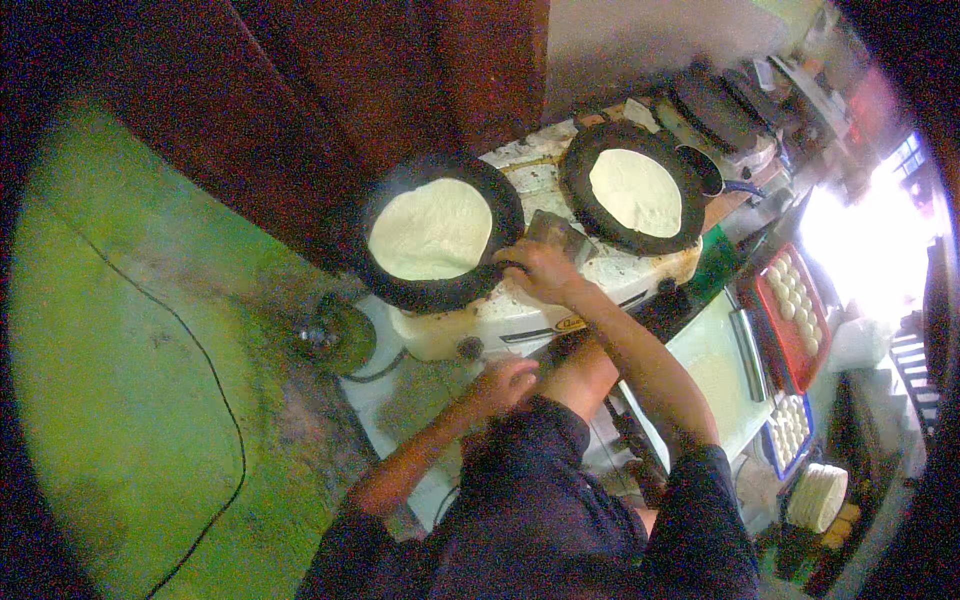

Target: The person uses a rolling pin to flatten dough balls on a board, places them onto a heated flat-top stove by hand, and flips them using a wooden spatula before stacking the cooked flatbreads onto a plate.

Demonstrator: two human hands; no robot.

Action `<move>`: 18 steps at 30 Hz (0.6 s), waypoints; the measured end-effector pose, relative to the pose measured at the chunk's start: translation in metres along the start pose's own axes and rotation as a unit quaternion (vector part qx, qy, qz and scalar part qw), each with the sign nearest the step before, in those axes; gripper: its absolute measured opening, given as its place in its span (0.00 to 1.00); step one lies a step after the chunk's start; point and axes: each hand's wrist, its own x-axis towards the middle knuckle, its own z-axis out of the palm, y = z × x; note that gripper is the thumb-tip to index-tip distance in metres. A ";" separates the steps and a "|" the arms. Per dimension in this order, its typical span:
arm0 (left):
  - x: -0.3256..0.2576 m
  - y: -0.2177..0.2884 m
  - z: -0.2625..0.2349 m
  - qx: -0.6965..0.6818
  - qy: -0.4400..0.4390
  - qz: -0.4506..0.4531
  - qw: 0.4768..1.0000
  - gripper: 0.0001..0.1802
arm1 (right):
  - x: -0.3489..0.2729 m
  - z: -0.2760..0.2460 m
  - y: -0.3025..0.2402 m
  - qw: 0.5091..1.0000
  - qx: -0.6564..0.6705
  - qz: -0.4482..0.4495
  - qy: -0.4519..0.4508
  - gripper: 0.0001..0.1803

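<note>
My right hand (540, 272) is curling its fingers at the rim of a round black pan (508, 205), a pale round dough sheet (432, 228) is lying in it left of those fingers, my left hand (503, 388) is loosely bending, whether either grasps anything I cannot tell.

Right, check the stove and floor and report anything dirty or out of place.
The white stove is blotched with brown stains between the dark pans, so it looks soiled. A black cable also winds across the green floor, where it could catch a foot.
</note>
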 end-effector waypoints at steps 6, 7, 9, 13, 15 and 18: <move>-0.020 -0.016 -0.001 0.012 0.002 -0.017 1.000 0.20 | 0.029 -0.036 -0.052 0.990 0.133 0.025 0.033 0.16; -0.013 -0.009 -0.002 0.001 -0.011 -0.022 1.000 0.20 | 0.030 -0.042 -0.043 0.994 0.096 0.018 0.042 0.16; 0.001 0.008 -0.003 -0.005 -0.049 -0.006 0.999 0.20 | 0.018 -0.033 -0.033 0.999 -0.029 0.043 0.012 0.18; 0.010 0.045 -0.019 -0.027 -0.114 0.064 0.991 0.20 | -0.037 -0.009 -0.055 0.994 -0.089 0.063 0.000 0.22; 0.016 0.070 -0.038 -0.028 -0.142 0.074 0.987 0.20 | -0.074 -0.024 -0.073 0.989 -0.088 0.114 -0.028 0.23; 0.045 0.088 -0.102 0.022 -0.113 0.089 0.989 0.20 | -0.135 -0.056 -0.071 0.979 -0.127 0.153 -0.044 0.22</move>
